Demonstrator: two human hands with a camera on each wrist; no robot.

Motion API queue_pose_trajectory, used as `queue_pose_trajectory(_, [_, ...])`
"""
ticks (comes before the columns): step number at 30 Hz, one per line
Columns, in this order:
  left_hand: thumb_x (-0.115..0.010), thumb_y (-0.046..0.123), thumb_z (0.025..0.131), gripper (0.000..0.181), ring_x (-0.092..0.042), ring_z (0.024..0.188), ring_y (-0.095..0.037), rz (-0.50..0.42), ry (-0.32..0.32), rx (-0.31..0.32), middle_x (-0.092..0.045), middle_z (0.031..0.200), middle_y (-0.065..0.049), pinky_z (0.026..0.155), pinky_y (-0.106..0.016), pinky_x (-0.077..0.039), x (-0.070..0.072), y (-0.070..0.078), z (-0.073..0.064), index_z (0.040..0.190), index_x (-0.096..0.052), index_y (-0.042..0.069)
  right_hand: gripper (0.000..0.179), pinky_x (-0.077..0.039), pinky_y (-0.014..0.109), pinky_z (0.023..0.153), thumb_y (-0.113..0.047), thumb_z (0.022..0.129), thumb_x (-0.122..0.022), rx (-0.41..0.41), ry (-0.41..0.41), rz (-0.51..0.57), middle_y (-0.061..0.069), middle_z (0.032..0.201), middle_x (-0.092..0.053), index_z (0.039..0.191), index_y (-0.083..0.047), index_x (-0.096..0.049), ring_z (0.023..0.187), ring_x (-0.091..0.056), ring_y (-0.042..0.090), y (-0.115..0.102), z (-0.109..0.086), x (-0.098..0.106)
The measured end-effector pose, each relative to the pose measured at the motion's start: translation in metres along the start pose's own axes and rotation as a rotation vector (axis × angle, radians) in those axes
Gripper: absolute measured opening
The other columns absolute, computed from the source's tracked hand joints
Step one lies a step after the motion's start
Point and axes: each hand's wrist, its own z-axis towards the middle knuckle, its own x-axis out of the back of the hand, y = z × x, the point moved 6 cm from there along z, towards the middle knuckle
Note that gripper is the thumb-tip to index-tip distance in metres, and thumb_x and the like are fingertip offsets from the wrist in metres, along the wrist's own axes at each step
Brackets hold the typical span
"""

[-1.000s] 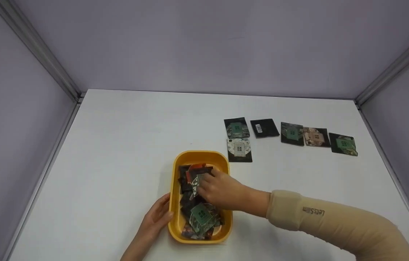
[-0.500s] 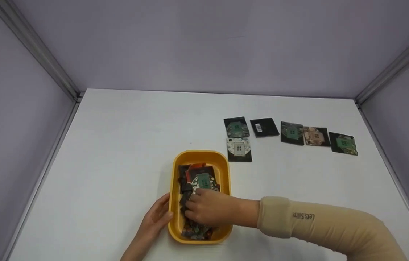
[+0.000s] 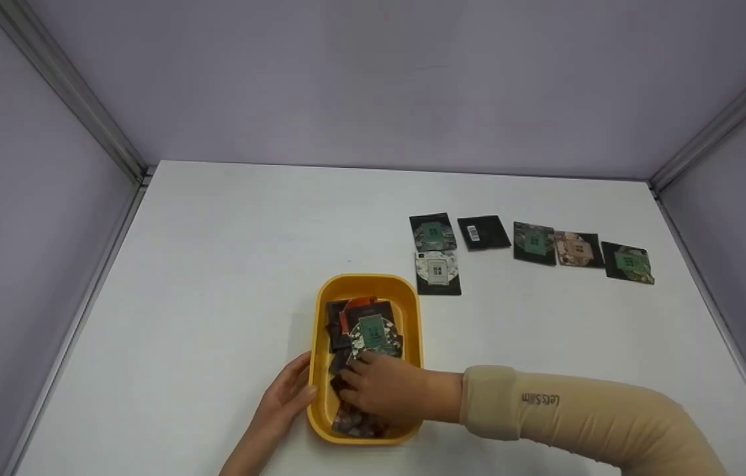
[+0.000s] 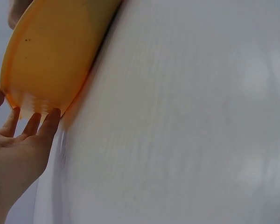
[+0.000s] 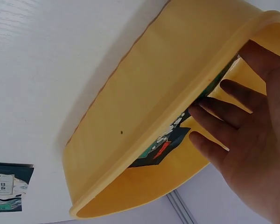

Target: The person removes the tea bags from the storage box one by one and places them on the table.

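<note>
A yellow plastic bin [image 3: 366, 284] holds a jumble of flat, dark printed tea sachets. One sachet with a green label [image 3: 374, 332] lies on top, with a red-edged one [image 3: 348, 316] partly under it. My right hand [image 3: 383, 390] reaches into the near half of the bin, palm down, and hides the sachets beneath it. In the right wrist view its fingers [image 5: 224, 112] are spread, their tips right at the sachets. My left hand [image 3: 284, 393] rests against the bin's left side, its fingertips [image 4: 51, 114] touching the outer wall and the thumb at the rim.
On the white table [image 3: 201, 297], right of the bin, lie a green-label sachet [image 3: 433, 232], a white-label sachet [image 3: 438, 273] and a black sachet with a barcode [image 3: 484, 233]. Farther right are a green [image 3: 534, 242], a pink [image 3: 578, 249] and another green sachet [image 3: 629, 262]. Grey walls enclose the table.
My right hand has moved from the bin's middle toward its near end, uncovering the top green-label sachet and covering another green one. My left hand and the sachets on the table stay put.
</note>
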Motion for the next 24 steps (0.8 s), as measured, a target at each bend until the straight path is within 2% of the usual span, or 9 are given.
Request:
queue_pose_trajectory(6, [-0.062,0.038,0.098,0.072,-0.026,0.146,-0.035,0.001,-0.001,0.006,-0.028,0.159,-0.016,0.114,-0.045,-0.033,0.000,-0.001,0.000,0.155,-0.030,0.008,0.057,-0.042,0.032,0.108,-0.048,0.091,-0.068,0.020,-0.009,0.006,0.001,0.141,-0.056,0.140,-0.022,-0.054,0.123,-0.055,0.017,-0.002,0.002,-0.003])
queue_pose_trajectory(10, [-0.063,0.039,0.097,0.072,-0.026,0.146,-0.035,0.008,0.009,0.022,-0.029,0.159,-0.015,0.115,-0.046,-0.033,0.001,-0.002,0.001,0.154,-0.031,0.009,0.046,-0.045,0.030,0.104,-0.046,0.093,-0.065,0.070,0.014,0.013,-0.001,0.132,-0.062,0.132,-0.022,-0.061,0.112,-0.059,0.015,-0.004,0.003,-0.001])
queue_pose_trajectory(17, [-0.063,0.036,0.098,0.071,-0.025,0.147,-0.033,-0.002,-0.009,0.010,-0.028,0.160,-0.015,0.116,-0.046,-0.030,0.001,-0.002,0.002,0.154,-0.031,0.009,0.028,-0.048,0.031,0.099,-0.036,0.096,-0.061,0.171,0.142,-0.017,-0.004,0.109,-0.069,0.117,-0.019,-0.067,0.097,-0.063,0.011,-0.010,-0.001,0.014])
queue_pose_trajectory(24, [-0.061,0.035,0.099,0.069,-0.025,0.147,-0.033,-0.012,-0.024,-0.008,-0.028,0.160,-0.015,0.117,-0.044,-0.029,0.001,-0.002,0.000,0.155,-0.030,0.008,0.018,-0.050,0.028,0.095,-0.028,0.097,-0.061,0.178,0.231,-0.128,-0.006,0.104,-0.070,0.111,-0.019,-0.066,0.091,-0.064,0.010,-0.011,-0.008,0.026])
